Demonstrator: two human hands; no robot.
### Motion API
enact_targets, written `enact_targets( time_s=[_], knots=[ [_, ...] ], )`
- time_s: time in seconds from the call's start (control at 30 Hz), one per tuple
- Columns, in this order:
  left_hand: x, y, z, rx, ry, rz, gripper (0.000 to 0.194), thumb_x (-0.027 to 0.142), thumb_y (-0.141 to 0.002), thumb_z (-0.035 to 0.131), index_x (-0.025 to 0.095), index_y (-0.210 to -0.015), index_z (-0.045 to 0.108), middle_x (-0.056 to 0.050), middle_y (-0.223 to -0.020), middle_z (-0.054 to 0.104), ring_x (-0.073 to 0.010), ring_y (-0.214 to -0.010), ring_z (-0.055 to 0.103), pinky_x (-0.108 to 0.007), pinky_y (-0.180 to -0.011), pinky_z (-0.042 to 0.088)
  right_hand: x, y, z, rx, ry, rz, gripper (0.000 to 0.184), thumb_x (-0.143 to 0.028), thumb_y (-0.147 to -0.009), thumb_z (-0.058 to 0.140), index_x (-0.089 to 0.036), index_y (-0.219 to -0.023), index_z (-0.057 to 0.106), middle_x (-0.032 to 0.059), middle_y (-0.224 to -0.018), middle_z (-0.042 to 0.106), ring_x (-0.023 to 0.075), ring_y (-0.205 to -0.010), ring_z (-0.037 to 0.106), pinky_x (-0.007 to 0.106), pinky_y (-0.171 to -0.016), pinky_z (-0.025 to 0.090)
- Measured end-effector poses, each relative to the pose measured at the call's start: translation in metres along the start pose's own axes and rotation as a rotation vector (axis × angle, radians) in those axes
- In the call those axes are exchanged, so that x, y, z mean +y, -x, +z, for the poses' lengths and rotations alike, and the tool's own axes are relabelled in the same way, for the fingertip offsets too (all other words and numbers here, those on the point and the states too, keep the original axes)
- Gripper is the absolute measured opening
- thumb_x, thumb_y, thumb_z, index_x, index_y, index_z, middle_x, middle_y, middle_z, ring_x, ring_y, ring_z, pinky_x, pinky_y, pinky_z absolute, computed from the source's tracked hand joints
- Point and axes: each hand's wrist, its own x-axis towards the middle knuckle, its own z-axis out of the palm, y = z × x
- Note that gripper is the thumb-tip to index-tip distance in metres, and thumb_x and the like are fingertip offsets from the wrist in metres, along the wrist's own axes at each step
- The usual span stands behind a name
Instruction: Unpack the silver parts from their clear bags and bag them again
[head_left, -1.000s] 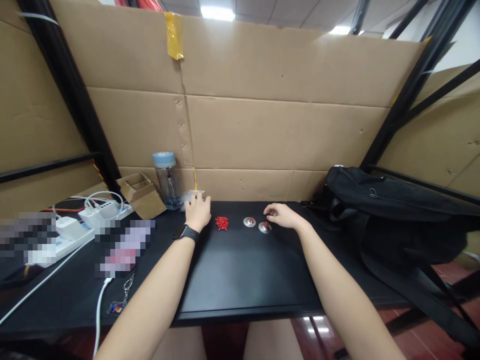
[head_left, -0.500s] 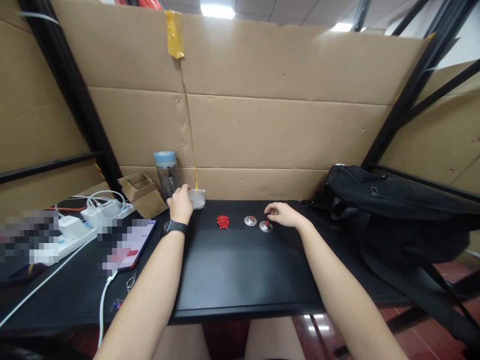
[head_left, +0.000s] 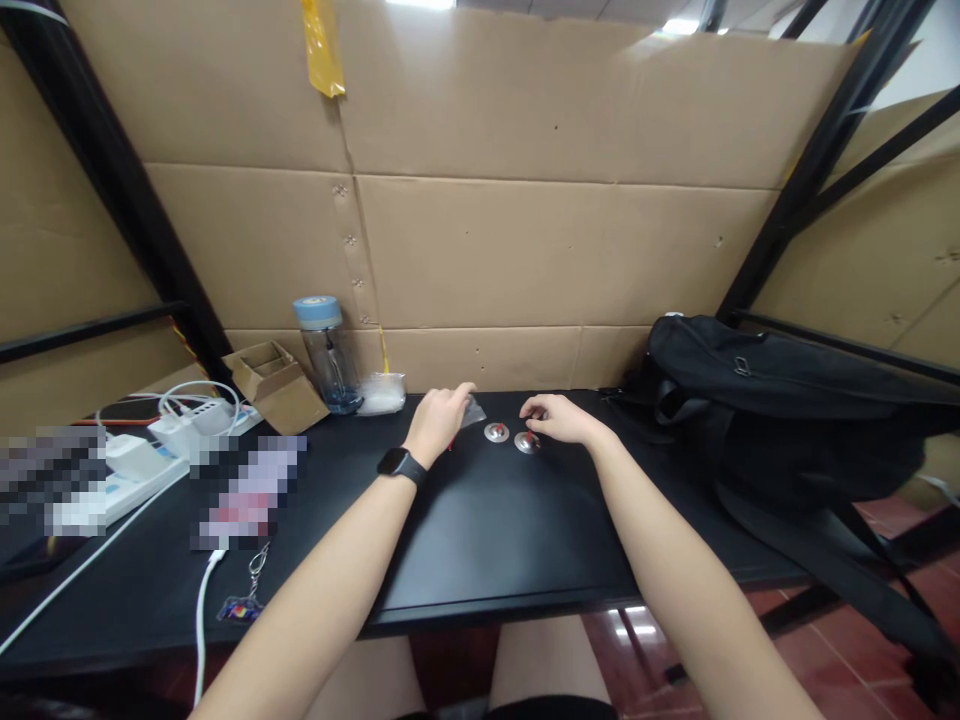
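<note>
My left hand [head_left: 441, 418], with a black watch [head_left: 401, 464] at its wrist, is closed on a small clear plastic bag [head_left: 474, 411] just above the table. Red bits [head_left: 451, 444] peek out beside that hand, which covers most of the red pile. To the right lie two round, domed metal discs: the left disc [head_left: 496, 433] bears a red piece, and the right disc [head_left: 526, 444] has a small red piece [head_left: 530, 434] upright at its centre. Curled fingers of my right hand [head_left: 551, 417] pinch at the top of that red piece; the fingertips are partly hidden.
A white plastic packet [head_left: 382, 394] and a blue-lidded bottle [head_left: 328, 360] stand at the back left beside an open carton [head_left: 277, 385]. Chargers, a cable, a blurred phone and a keychain [head_left: 244, 606] occupy the left. A black backpack [head_left: 795, 420] fills the right side.
My left hand has moved right from beside the bottle to over the red pile, with the clear bag in it. The white packet stays behind. My right hand remains at the right disc.
</note>
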Motion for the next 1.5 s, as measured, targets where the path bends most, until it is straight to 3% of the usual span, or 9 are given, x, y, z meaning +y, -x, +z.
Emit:
enact_targets(
  time_s=[0.13,0.23,0.33,0.43,0.57,0.83,1.23,1.43,1.5],
  knots=[
    [0.014,0.0,0.002,0.067,-0.103,-0.07,0.028,0.021,-0.093,0.063,0.021,-0.12,0.06,-0.014,-0.118,0.069,-0.0288,-0.11,0.062,-0.038,-0.089,0.044,-0.004,0.0,-0.001,-0.058,-0.029,0.001,0.018,-0.023,-0.08,0.066,-0.018,-0.096,0.073,0.0034,-0.084,0.074,0.016,-0.075,0.067,0.026,-0.072,0.05],
    [0.011,0.001,-0.001,0.011,-0.144,-0.152,0.012,0.03,-0.093,0.064,0.021,-0.101,0.064,-0.011,-0.097,0.071,-0.0286,-0.097,0.064,-0.038,-0.082,0.044,-0.008,0.001,-0.003,-0.126,-0.031,0.009,0.02,-0.03,-0.08,0.069,-0.018,-0.096,0.072,0.0007,-0.075,0.072,0.0143,-0.066,0.064,0.024,-0.065,0.047],
    [0.009,0.005,0.005,-0.17,-0.007,-0.042,0.016,0.035,-0.097,0.059,0.023,-0.091,0.067,-0.005,-0.085,0.072,-0.0225,-0.084,0.066,-0.033,-0.079,0.044,-0.011,0.001,-0.004,-0.178,0.004,0.016,0.028,-0.035,-0.074,0.076,-0.019,-0.096,0.073,-0.0003,-0.076,0.072,0.0135,-0.064,0.063,0.023,-0.061,0.044],
    [0.015,0.009,0.017,-0.23,0.099,0.118,0.02,0.029,-0.101,0.051,0.025,-0.108,0.069,-0.004,-0.108,0.075,-0.0204,-0.099,0.067,-0.032,-0.086,0.044,-0.014,0.002,-0.002,-0.226,0.049,0.029,0.026,-0.029,-0.068,0.08,-0.019,-0.092,0.076,-0.0012,-0.074,0.072,0.0131,-0.063,0.063,0.023,-0.062,0.043],
    [0.028,0.014,0.029,-0.22,0.109,0.203,0.036,0.022,-0.103,0.044,0.028,-0.133,0.061,-0.005,-0.134,0.067,-0.0214,-0.12,0.059,-0.036,-0.095,0.04,-0.015,0.001,0.003,-0.231,0.091,0.015,0.013,-0.018,-0.069,0.076,-0.019,-0.081,0.078,-0.0011,-0.068,0.071,0.0133,-0.062,0.064,0.023,-0.063,0.044],
    [0.037,0.012,0.022,-0.218,0.074,0.206,0.017,0.022,-0.096,0.056,0.025,-0.086,0.069,-0.005,-0.091,0.074,-0.0233,-0.098,0.059,-0.038,-0.085,0.032,-0.018,0.001,0.006,-0.062,0.233,0.105,0.008,-0.014,-0.07,0.077,-0.022,-0.07,0.077,0.0042,-0.071,0.074,0.0174,-0.065,0.066,0.026,-0.063,0.045],
    [0.047,0.007,-0.004,-0.083,0.211,0.033,0.018,0.018,-0.1,0.048,0.027,-0.102,0.064,-0.003,-0.106,0.074,-0.0209,-0.108,0.06,-0.039,-0.089,0.027,-0.037,0.005,0.008,-0.052,0.36,0.291,0.006,-0.021,-0.075,0.076,-0.02,-0.07,0.072,0.0147,-0.091,0.073,0.0287,-0.085,0.07,0.037,-0.076,0.05],
    [0.035,0.004,-0.002,0.043,0.306,-0.198,0.019,0.017,-0.094,0.057,0.027,-0.11,0.06,-0.003,-0.1,0.076,-0.0224,-0.106,0.064,-0.04,-0.093,0.028,-0.023,-0.002,-0.028,0.908,-0.341,-0.054,0.035,-0.049,-0.094,0.054,-0.017,-0.101,0.067,0.011,-0.095,0.071,0.024,-0.093,0.066,0.034,-0.08,0.052],
    [0.029,0.003,-0.002,0.108,0.371,-0.304,0.019,0.02,-0.093,0.058,0.027,-0.11,0.058,-0.002,-0.1,0.077,-0.0222,-0.105,0.067,-0.041,-0.095,0.03,-0.016,-0.002,-0.037,1.079,-0.489,-0.053,0.038,-0.053,-0.091,0.057,-0.017,-0.1,0.064,0.0105,-0.096,0.07,0.0226,-0.089,0.066,0.032,-0.077,0.053]
  ],
)
